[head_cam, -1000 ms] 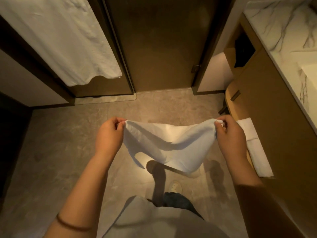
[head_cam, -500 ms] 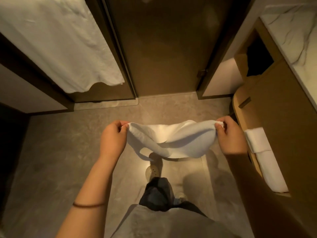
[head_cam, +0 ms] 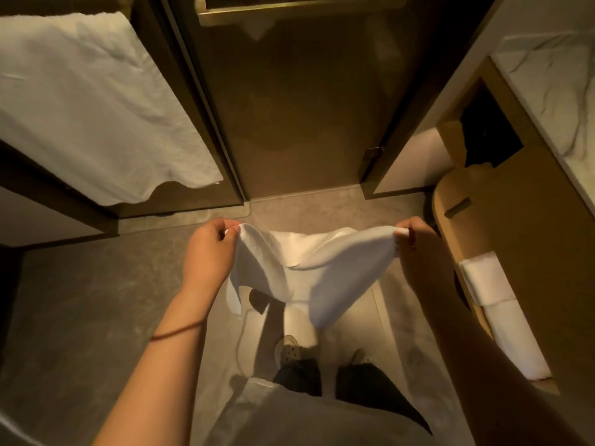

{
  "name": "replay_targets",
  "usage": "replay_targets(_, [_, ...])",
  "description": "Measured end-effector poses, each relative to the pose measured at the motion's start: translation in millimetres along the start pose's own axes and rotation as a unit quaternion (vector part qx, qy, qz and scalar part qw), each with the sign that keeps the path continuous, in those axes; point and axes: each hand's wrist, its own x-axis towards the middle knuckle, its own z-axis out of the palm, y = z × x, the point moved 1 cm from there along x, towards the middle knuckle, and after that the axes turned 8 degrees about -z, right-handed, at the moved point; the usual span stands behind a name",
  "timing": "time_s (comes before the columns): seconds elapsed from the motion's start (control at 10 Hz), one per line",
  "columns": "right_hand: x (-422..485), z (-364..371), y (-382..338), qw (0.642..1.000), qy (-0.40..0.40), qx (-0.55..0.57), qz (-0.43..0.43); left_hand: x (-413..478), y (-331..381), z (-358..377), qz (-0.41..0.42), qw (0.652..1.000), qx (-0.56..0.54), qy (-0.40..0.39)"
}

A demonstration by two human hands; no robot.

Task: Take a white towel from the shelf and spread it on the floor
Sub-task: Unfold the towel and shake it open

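Over the grey floor (head_cam: 96,300) mid-frame, left hand (head_cam: 209,252) and right hand (head_cam: 421,255) pinch the towel (head_cam: 322,268) by its corners as it now hangs lower, opening.

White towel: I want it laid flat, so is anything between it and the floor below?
Only the person's shoes stand on the floor beneath the near edge of the white towel; nothing else visible lies under it.

Left hand (head_cam: 209,249) and right hand (head_cam: 421,252) bare; both forearms bare down to the lower frame edge. Thin dark cord bracelet (head_cam: 177,329) round the left wrist, left of centre. Pale grey fabric top (head_cam: 306,420) at bottom centre. Dark trousers (head_cam: 299,375) above it. Pale perforated clog-type shoes (head_cam: 289,349), one per foot, lower centre.
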Motion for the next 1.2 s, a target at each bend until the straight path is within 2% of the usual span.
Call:
replay_targets(0.1, [50, 11, 4, 0.941, -0.162, -0.162, 0.250, 13, 10, 7, -0.009, 1.000, 0.002, 0.007])
replay_targets(0.2, [57, 1, 19, 0.912, -0.224, -0.119, 0.322, 25, 17, 19, -0.008, 1.000, 0.008, 0.020])
replay_targets(0.3, [72, -3, 33, 0.996, -0.072, 0.000, 0.060, 35, 28, 34, -0.008, 0.999, 0.011, 0.040])
replay_targets(0.4, [90, -10, 52, 0.996, -0.047, 0.074, -0.033, 42, 40, 58, -0.027, 0.998, -0.009, 0.061])
replay_targets(0.6, [148, -3, 90, 0.992, -0.050, 0.100, -0.053, 64, 65, 115, -0.064, 0.990, -0.044, 0.116])
replay_targets(0.8, [196, 21, 121, 0.990, -0.038, 0.118, -0.074, 108, 65, 157, -0.077, 0.986, -0.060, 0.135])
replay_targets(1.0, [237, 67, 149, 0.989, 0.008, 0.127, -0.075, 163, 39, 192, -0.052, 0.987, -0.064, 0.136])
replay_targets(1.2, [276, 122, 175, 0.982, 0.072, 0.125, -0.122, 219, 6, 223, 0.016, 0.984, -0.055, 0.169])
